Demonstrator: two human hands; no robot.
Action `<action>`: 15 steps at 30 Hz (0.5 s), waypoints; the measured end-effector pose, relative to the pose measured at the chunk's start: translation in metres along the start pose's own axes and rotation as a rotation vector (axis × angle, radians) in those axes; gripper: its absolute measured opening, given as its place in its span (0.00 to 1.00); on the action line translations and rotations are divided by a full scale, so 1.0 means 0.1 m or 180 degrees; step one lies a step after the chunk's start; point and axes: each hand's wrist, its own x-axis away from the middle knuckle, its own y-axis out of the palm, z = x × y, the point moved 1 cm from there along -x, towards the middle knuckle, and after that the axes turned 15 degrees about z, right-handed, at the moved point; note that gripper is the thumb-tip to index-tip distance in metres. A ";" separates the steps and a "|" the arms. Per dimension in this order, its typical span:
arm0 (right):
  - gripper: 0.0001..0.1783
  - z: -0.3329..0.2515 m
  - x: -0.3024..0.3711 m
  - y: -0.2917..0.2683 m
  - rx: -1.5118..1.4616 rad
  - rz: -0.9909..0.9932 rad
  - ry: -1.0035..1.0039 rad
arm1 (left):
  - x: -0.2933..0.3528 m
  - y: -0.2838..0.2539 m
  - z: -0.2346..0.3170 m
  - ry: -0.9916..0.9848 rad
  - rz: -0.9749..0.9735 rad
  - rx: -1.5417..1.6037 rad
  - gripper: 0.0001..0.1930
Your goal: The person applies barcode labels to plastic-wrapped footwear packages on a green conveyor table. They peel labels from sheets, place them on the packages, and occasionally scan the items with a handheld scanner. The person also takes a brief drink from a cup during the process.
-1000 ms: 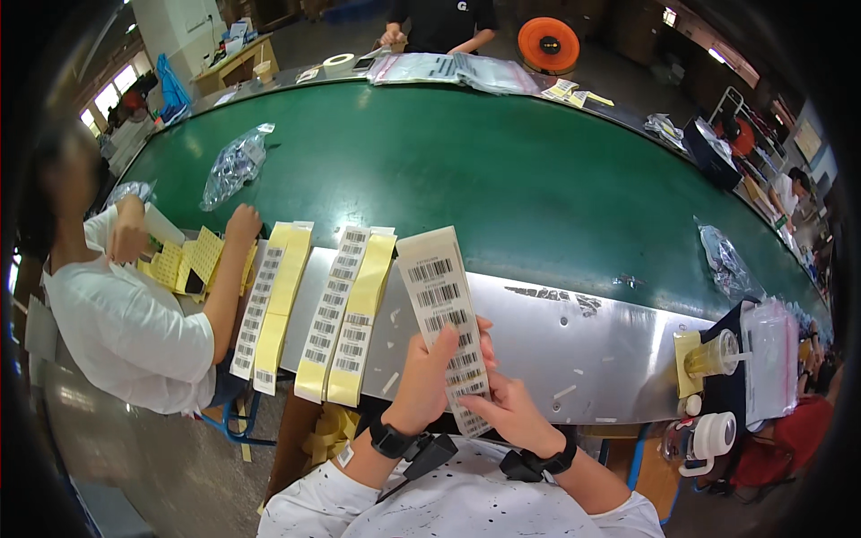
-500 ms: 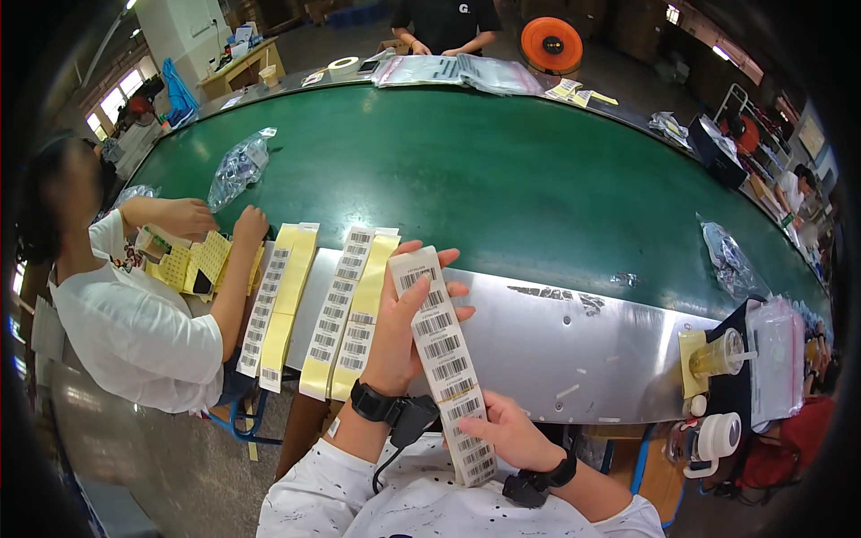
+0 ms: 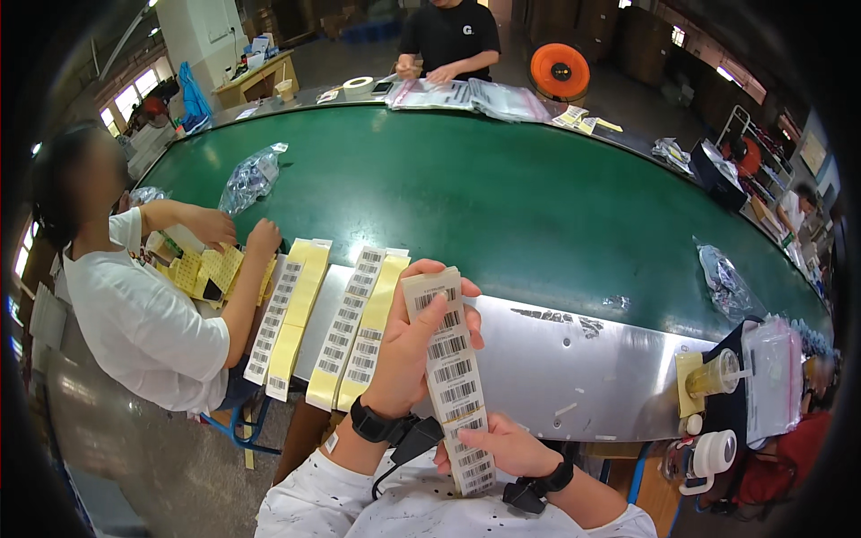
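Note:
A long stack of white barcode label strips (image 3: 457, 381) is held upright in front of me, its lower end close to my shirt. My left hand (image 3: 414, 336) grips the upper part, thumb on the labels and fingers wrapped behind. Lower down, my right hand (image 3: 507, 446) pinches the strip, thumb on its face and fingers behind. To the left, barcode label strips with yellow backing (image 3: 352, 327) lie over the metal table edge. Another pair of such strips (image 3: 289, 314) lies beside them, near a co-worker's arm.
A green conveyor belt (image 3: 448, 179) runs behind the metal ledge (image 3: 574, 377). On the right stand a drink cup (image 3: 713, 375), a white-lidded bottle (image 3: 713, 455) and stacked plastic bags (image 3: 773, 381). Bagged goods (image 3: 253, 177) lie on the belt. Co-workers sit left (image 3: 152, 323) and stand opposite (image 3: 448, 45).
My left hand has closed its fingers round the upper part of the strips, where they were spread. My right fingers have wrapped further under the lower part. The view has shifted slightly.

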 end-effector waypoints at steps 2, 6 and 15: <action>0.17 -0.01 0.01 0.00 0.0074 0.0042 -0.0135 | -0.01 0.14 0.08 -0.0053 -0.0055 0.0049 0.22; 0.18 -0.12 -0.05 0.04 0.0185 0.0003 -0.0402 | -0.13 0.19 0.13 -0.0135 -0.0166 -0.0049 0.22; 0.19 -0.31 -0.02 -0.03 0.0361 0.0202 -0.1028 | -0.18 0.27 -0.01 -0.0395 0.0384 0.0360 0.27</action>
